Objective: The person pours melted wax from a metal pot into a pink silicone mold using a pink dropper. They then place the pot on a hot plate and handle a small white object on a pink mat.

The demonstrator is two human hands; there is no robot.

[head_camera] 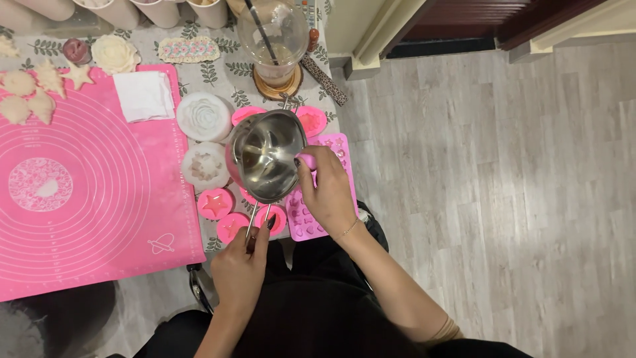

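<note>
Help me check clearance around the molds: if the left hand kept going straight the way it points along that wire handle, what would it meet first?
Most likely the steel pouring pot itself: the left hand points up the handle toward it. Depth is unclear, but small pink molds lie just beneath that line.

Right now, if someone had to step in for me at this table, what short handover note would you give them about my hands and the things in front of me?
Left hand: gripping the wire handle of the steel pouring pot, held tilted above the molds.
Right hand: pinching a small pink mold against the pot's rim.
Below: small pink star and heart molds, a pink multi-cavity tray under the right hand, two white flower molds to the left.
Done: several pale cast shapes lie on the big pink mat.
Left: whether the pink molds are filled cannot be told from here; the pot's inside looks shiny, its level unclear.
</note>
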